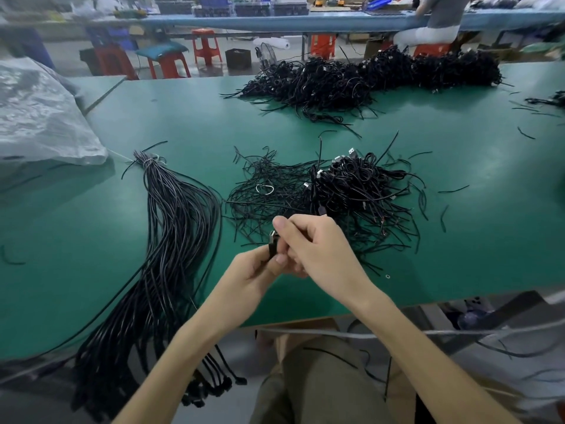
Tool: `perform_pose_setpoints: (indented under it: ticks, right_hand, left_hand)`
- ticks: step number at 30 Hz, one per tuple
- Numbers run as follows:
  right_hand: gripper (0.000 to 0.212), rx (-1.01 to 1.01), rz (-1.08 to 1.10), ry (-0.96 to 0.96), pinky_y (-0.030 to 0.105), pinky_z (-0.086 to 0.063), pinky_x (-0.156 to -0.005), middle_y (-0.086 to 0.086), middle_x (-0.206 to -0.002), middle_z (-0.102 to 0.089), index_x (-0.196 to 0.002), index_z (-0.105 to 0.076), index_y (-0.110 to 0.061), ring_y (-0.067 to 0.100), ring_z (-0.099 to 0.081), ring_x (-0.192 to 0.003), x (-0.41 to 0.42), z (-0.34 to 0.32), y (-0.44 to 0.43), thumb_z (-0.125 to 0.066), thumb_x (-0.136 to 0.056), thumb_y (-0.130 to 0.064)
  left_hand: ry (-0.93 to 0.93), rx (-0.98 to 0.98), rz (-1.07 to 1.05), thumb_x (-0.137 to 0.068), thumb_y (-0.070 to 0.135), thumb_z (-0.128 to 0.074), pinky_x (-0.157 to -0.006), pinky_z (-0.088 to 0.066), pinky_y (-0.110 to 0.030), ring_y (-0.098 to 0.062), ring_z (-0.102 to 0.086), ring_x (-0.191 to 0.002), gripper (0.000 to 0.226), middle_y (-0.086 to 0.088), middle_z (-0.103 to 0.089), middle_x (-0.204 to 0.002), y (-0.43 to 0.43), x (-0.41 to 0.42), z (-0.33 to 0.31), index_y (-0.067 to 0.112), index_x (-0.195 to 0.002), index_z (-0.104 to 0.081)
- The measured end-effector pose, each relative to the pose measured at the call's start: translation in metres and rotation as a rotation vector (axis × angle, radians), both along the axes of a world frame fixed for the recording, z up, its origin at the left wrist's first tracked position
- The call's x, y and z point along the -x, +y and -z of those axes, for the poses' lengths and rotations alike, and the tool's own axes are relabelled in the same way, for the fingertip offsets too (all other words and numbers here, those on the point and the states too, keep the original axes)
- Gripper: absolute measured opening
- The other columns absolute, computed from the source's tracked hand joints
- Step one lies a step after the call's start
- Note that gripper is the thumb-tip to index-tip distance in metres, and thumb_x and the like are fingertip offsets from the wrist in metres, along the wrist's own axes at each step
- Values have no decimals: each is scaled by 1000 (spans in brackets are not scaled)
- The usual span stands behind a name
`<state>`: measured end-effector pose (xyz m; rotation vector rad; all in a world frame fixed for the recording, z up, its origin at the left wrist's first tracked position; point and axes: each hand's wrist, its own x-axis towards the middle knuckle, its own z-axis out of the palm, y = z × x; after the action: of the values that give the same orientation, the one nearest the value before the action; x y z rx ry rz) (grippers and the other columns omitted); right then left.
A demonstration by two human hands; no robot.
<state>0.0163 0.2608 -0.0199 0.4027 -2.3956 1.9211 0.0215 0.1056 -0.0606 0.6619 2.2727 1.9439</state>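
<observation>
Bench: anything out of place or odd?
Mostly ordinary clutter. The tied cable bundle hangs over the bench front edge, and short wire scraps lie strewn right of the near pile. A small ring lies alone near that edge.

Table top: green mat, smooth, matt with a faint sheen.
Connector, centre: black plastic body, bare metal tip.
Cable bundle, 9 o'clock: smooth, glossy black sheathing.
Bag, 10 o'clock: thin, crinkled, translucent plastic film.
Stools, 12 o'clock: red moulded plastic.
</observation>
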Motion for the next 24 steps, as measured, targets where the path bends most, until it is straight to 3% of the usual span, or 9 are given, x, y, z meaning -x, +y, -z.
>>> perform_pose_setpoints:
  ticks: [4,6,8,11,17,21,24]
  right_hand:
    - [42,-127,42,104,12,-41,-52,-14,-52,-57,-65,-61,-23,3,-54,-49,-4,-1,-1,-56,-104,-38]
    - [41,-160,53,139,18,-43,-53,-12,-56,-58,-67,-61,-24,5,-56,-52,-6,0,-2,-55,-104,-40]
    - [39,-163,55,146,22,-46,-55,-13,-60,-61,-70,-62,-24,7,-58,-57,-8,0,-4,-54,-105,-40]
    - [37,-174,81,170,14,-43,-58,-16,-65,-63,-75,-63,-22,6,-61,-63,-9,-1,-6,-51,-106,-38]
    - [35,-161,52,211,26,-49,-58,-5,-68,-65,-85,-65,-15,13,-63,-63,-14,-2,-9,-47,-109,-33]
    - [35,-87,46,234,13,-36,-54,-15,-59,-53,-81,-61,-12,8,-51,-55,-18,-2,-9,-47,-109,-28]
    - [33,-176,4,280,14,-34,-54,-12,-59,-50,-79,-58,-13,9,-50,-54,-22,3,-13,-49,-108,-26]
  left_hand:
    - [-61,-126,36,-99,27,-52,-98,-52,-25,-18,-69,-115,32,-3,-76,-116,-1,-1,6,5,-115,-69]
    - [-137,-213,39,-96,32,-54,-103,-49,-29,-20,-66,-121,37,-6,-75,-119,1,-2,6,6,-117,-70]
    - [-227,-322,43,-98,26,-52,-102,-50,-30,-18,-67,-117,31,-4,-75,-115,3,-2,7,11,-111,-76]
    - [-308,-460,101,-100,18,-47,-93,-51,-23,-12,-69,-106,34,0,-76,-106,6,-5,5,13,-105,-80]
    - [-341,-558,116,-93,25,-58,-109,-43,-46,-35,-52,-119,41,-29,-54,-125,2,-2,4,-8,-117,-66]
    - [-340,-545,217,-102,24,-45,-110,-44,-37,-31,-54,-133,42,-21,-59,-139,-6,-2,3,-6,-125,-63]
    - [-328,-552,270,-109,23,-29,-119,-34,-33,-27,-37,-149,49,-13,-41,-160,-6,0,2,-3,-148,-45]
